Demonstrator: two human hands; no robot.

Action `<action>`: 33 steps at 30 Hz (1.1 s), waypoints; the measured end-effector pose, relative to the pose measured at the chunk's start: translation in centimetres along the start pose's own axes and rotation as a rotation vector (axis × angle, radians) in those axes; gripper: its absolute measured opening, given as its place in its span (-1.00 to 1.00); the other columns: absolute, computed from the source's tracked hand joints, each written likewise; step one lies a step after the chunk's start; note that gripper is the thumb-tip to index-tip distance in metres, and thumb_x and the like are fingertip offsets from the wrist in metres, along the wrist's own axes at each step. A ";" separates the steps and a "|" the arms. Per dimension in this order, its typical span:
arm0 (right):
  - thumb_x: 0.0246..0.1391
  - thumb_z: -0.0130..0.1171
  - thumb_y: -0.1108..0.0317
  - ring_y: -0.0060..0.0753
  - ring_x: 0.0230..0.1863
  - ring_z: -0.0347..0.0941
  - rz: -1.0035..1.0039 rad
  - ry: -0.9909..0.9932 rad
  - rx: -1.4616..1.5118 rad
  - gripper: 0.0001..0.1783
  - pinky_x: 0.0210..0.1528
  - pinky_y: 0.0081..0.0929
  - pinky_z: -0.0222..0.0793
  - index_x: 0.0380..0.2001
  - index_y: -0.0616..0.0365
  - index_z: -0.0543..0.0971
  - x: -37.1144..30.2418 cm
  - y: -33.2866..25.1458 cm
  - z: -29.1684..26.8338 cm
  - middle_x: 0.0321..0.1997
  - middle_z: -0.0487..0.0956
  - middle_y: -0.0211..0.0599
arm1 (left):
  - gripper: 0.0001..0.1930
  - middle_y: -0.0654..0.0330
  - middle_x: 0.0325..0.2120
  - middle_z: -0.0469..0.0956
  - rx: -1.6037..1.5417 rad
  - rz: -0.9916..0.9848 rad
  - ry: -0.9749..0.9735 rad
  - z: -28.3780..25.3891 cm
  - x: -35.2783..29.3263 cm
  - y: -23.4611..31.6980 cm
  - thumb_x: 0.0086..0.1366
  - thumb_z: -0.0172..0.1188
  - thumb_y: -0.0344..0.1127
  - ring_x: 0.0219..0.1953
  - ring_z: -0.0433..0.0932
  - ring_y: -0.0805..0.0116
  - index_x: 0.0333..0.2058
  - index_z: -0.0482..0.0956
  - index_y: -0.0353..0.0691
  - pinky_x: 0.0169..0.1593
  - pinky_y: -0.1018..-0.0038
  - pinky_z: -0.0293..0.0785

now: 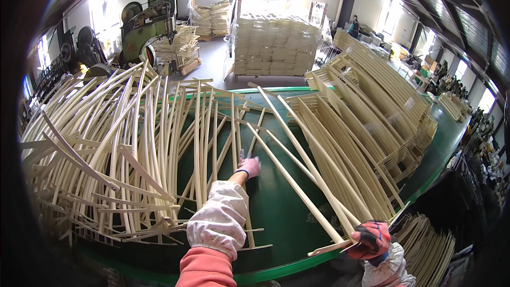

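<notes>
My right hand (371, 239), in a pink glove with dark patches, is closed round the near end of a cream tubular frame (305, 151). The frame's long bars slant away to the far left over the green table (273, 202). In the middle, my left hand (249, 166) reaches forward in a pink glove, fingers stretched out and apart. It is beside the slim bars of another cream frame (236, 133), and I cannot tell whether it touches them. A large loose heap of cream curved frames (122, 149) covers the left of the table.
Neatly nested cream frames (353, 122) stand in rows on the right. Beyond the table are a wrapped pallet stack (275, 45) and a green machine (146, 32). More cream parts (425, 250) lie low at the near right. Somebody in dark clothing (354, 26) is far back.
</notes>
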State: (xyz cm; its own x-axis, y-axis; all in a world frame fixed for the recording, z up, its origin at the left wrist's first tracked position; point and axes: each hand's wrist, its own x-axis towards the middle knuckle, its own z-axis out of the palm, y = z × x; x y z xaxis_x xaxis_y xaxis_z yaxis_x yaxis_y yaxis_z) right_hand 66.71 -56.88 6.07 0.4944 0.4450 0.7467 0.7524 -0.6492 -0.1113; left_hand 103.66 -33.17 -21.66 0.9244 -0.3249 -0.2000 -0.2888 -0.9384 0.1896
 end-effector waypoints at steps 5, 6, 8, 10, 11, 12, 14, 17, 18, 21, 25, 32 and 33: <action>-0.49 0.44 0.22 -0.33 -0.58 0.48 0.220 0.213 -0.191 -0.54 -0.44 -0.46 0.36 -0.40 0.07 0.54 -1.9 -1.2 0.1 -0.60 0.51 -0.42 | -0.40 -0.04 -0.08 0.47 -2.557 -0.023 -0.280 -5.7 -4.7 6.2 0.22 -0.17 0.20 -0.05 0.43 -0.08 -0.04 0.28 -0.24 0.17 -0.12 0.03; -0.50 0.41 0.24 -0.33 -0.55 0.48 0.285 0.229 -0.202 -0.56 -0.40 -0.46 0.37 -0.40 0.06 0.54 -2.9 -1.2 0.0 -0.57 0.52 -0.43 | -0.44 -0.07 -0.06 0.45 -2.623 0.191 -0.322 -7.4 -6.1 8.0 0.21 -0.08 0.17 -0.05 0.43 -0.06 -0.06 0.33 -0.22 0.12 -0.04 0.18; -0.47 0.42 0.21 -0.37 -0.53 0.48 0.291 0.202 -0.286 -0.53 -0.40 -0.47 0.37 -0.37 0.11 0.53 -5.4 -0.8 -1.7 -0.53 0.53 -0.40 | -0.55 -0.09 -0.06 0.44 -2.678 0.268 -0.346 -11.0 -9.0 11.7 0.22 0.04 0.05 -0.02 0.43 -0.04 -0.12 0.40 -0.21 0.07 0.07 0.33; -0.40 0.42 0.09 -0.44 -0.50 0.48 0.469 0.475 -0.253 -0.44 -0.38 -0.48 0.37 -0.31 0.18 0.50 -8.5 -0.5 -3.9 -0.51 0.53 -0.39 | -0.70 -0.05 -0.10 0.47 -2.640 0.294 -0.287 -14.3 -12.3 15.0 0.22 0.09 -0.13 -0.01 0.43 -0.03 -0.19 0.42 -0.21 0.09 0.10 0.36; -0.41 0.42 0.11 -0.44 -0.50 0.47 0.561 0.607 -0.211 -0.45 -0.38 -0.49 0.37 -0.31 0.18 0.50 -10.0 -0.1 -5.7 -0.51 0.53 -0.39 | -0.77 -0.03 -0.12 0.49 -2.630 0.429 -0.286 -15.7 -14.1 16.6 0.21 0.11 -0.23 -0.01 0.43 -0.02 -0.23 0.43 -0.21 0.10 0.10 0.36; -0.41 0.42 0.12 -0.44 -0.50 0.47 0.571 0.652 -0.380 -0.45 -0.38 -0.49 0.37 -0.31 0.18 0.50 -11.5 0.4 -8.0 -0.50 0.52 -0.39 | -0.84 0.03 -0.16 0.52 -2.664 0.431 -0.247 -16.8 -16.0 17.9 0.21 0.10 -0.33 -0.02 0.46 0.04 -0.24 0.44 -0.21 0.11 0.15 0.38; -0.42 0.42 0.16 -0.45 -0.50 0.46 0.634 0.714 -0.547 -0.46 -0.38 -0.49 0.37 -0.31 0.19 0.50 -14.5 1.2 -12.7 -0.50 0.52 -0.39 | -0.78 0.02 -0.15 0.52 -2.546 0.641 -0.225 -18.6 -20.2 20.2 0.24 0.08 -0.28 -0.03 0.47 0.12 -0.17 0.41 -0.22 0.10 0.23 0.39; -0.43 0.42 0.20 -0.46 -0.49 0.45 0.730 0.682 -0.670 -0.47 -0.38 -0.50 0.37 -0.31 0.20 0.50 -18.0 4.2 -17.9 -0.49 0.52 -0.38 | -0.70 0.02 -0.12 0.51 -2.466 0.755 -0.232 -19.2 -27.6 23.6 0.27 0.06 -0.17 -0.04 0.48 0.21 -0.10 0.37 -0.21 0.07 0.35 0.40; -0.43 0.42 0.22 -0.46 -0.49 0.45 0.775 0.637 -0.678 -0.48 -0.39 -0.50 0.37 -0.31 0.20 0.50 -18.9 5.7 -19.0 -0.49 0.51 -0.38 | -0.72 0.00 -0.09 0.48 -2.465 0.646 -0.243 -19.0 -30.2 24.5 0.29 0.03 -0.20 0.01 0.45 0.17 -0.10 0.37 -0.21 0.12 0.32 0.36; -0.44 0.42 0.26 -0.47 -0.48 0.44 0.925 0.422 -0.626 -0.49 -0.39 -0.51 0.37 -0.31 0.21 0.50 -20.5 11.2 -20.3 -0.48 0.51 -0.38 | -0.69 -0.01 0.03 0.38 -2.394 0.744 -0.163 -17.6 -38.5 27.4 0.33 -0.05 -0.23 0.13 0.33 0.20 0.00 0.33 -0.22 0.19 0.33 0.27; -0.46 0.42 0.33 -0.48 -0.47 0.42 0.971 0.185 -0.550 -0.49 -0.39 -0.52 0.37 -0.32 0.22 0.50 -19.6 17.4 -18.6 -0.47 0.50 -0.37 | -0.51 0.15 0.08 0.32 -2.022 0.641 0.137 -14.6 -48.7 29.6 0.32 0.00 -0.27 0.10 0.29 0.45 0.16 0.16 -0.29 0.15 0.50 0.28; -0.49 0.42 0.43 -0.50 -0.46 0.40 0.535 0.230 -0.032 -0.50 -0.39 -0.54 0.38 -0.32 0.24 0.50 -8.7 12.2 -7.8 -0.45 0.49 -0.36 | -0.61 0.10 -0.05 0.43 -2.412 0.225 0.496 -5.2 -59.3 21.4 0.34 -0.05 -0.18 0.03 0.39 0.32 0.02 0.33 -0.32 0.16 0.42 0.29; -0.49 0.42 0.45 -0.50 -0.46 0.40 0.491 0.186 0.193 -0.50 -0.39 -0.54 0.38 -0.32 0.24 0.50 -7.0 8.8 -5.4 -0.44 0.49 -0.36 | -0.63 0.05 -0.08 0.45 -2.505 0.116 0.501 -3.1 -60.9 18.8 0.34 -0.06 -0.17 0.03 0.40 0.24 -0.04 0.38 -0.35 0.17 0.36 0.29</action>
State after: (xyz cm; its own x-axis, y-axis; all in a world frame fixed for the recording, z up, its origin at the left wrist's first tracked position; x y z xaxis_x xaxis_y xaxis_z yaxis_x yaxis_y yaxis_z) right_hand 67.53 -69.07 3.42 0.7351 -0.0087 0.6779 0.5277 -0.6205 -0.5802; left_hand 42.74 -30.65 -2.91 0.9975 0.0279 -0.0647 0.0030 0.9006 0.4345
